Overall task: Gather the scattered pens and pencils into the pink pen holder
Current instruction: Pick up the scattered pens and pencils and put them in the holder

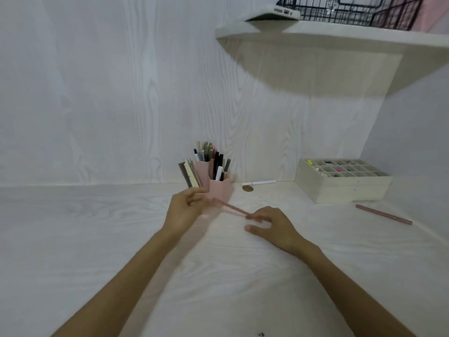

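Right hand (272, 227) pinching thin pink pencil (230, 209), left hand (185, 209) loosely curled at its far end; next, tipping upright into crowded pink plastic pen holder (220, 190) just beyond.

Two bare forearms come up from the bottom edge, ending in the left hand (185, 207) and the right hand (272, 224). No sleeve, watch, ring or bracelet shows on either. The fingers are blurred, so the nails seem short and plain, though that is uncertain.
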Available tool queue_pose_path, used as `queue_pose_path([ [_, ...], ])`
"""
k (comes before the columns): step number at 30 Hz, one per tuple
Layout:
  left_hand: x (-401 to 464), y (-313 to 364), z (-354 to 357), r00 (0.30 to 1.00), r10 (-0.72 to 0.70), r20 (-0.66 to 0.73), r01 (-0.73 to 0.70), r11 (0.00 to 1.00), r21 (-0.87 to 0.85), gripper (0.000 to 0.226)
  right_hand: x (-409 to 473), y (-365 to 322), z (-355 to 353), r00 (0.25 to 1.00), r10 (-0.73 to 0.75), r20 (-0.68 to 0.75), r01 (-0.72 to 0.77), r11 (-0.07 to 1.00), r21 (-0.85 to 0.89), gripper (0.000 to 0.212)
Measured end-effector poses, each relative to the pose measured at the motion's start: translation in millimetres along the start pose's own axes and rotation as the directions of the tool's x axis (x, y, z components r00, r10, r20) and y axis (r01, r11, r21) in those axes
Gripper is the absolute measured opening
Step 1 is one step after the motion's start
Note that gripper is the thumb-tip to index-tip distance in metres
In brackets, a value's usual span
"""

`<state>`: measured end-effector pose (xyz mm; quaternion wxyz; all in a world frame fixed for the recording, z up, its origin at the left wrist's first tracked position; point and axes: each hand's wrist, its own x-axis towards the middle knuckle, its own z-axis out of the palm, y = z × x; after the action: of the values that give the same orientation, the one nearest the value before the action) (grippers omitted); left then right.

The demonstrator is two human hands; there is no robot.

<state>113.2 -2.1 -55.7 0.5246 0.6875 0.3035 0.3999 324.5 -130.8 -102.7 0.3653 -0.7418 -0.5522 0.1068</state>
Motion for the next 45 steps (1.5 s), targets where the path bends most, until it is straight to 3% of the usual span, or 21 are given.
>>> queue_pose_path([
  [4,23.3,51.4,-33.2,0.952,0.158,-0.262,-0.187,0.978,-0.089,0.01,1.6,5.0,8.7,1.0,0.016,-0.024,-0.018,0.995,-0.094,0.033],
  [8,54.7,99.8,-51.6,0.811,0.376,-0.448,-0.349,0.926,0.147,0.02,2.3,7.0,12.7,0.999,0.002,-0.051,-0.007,0.994,-0.109,0.03],
  [11,71.7,120.9,-47.0,0.741,0.506,-0.441,-0.358,0.854,0.378,0.021,0.7,7.5,14.5,0.997,-0.022,-0.074,0.012,0.991,-0.135,0.03],
  [14,86.8,128.1,-38.8,0.734,0.57,-0.369,-0.331,0.775,0.538,0.019,-0.6,7.6,14.7,0.996,-0.031,-0.086,0.018,0.989,-0.148,0.032],
  [18,98.2,126.4,-28.6,0.726,0.625,-0.287,-0.329,0.682,0.653,0.018,-0.3,6.9,14.2,0.996,-0.03,-0.082,0.016,0.987,-0.16,0.033],
  [22,102.7,127.4,-30.4,0.636,0.703,-0.317,-0.35,0.629,0.694,0.019,0.0,7.2,13.5,0.996,-0.031,-0.088,0.016,0.986,-0.167,0.033],
  [29,112.2,111.0,-37.2,0.731,0.608,-0.309,-0.311,0.7,0.643,0.021,-0.1,8.3,14.8,0.995,-0.032,-0.095,0.015,0.985,-0.17,0.033],
  [36,119.1,73.0,-26.7,0.866,0.48,-0.139,-0.277,0.693,0.666,0.016,1.5,7.2,15.0,0.995,-0.03,-0.091,0.013,0.983,-0.183,0.033],
  [42,121.7,39.1,-13.2,0.923,0.378,0.077,-0.287,0.539,0.792,0.035,1.7,6.7,14.5,0.995,-0.033,-0.096,0.014,0.981,-0.195,0.034],
  [45,122.6,40.0,-12.7,0.93,0.335,0.152,-0.28,0.379,0.882,0.04,3.2,4.1,15.0,0.996,-0.044,-0.079,0.026,0.975,-0.222,0.034],
])
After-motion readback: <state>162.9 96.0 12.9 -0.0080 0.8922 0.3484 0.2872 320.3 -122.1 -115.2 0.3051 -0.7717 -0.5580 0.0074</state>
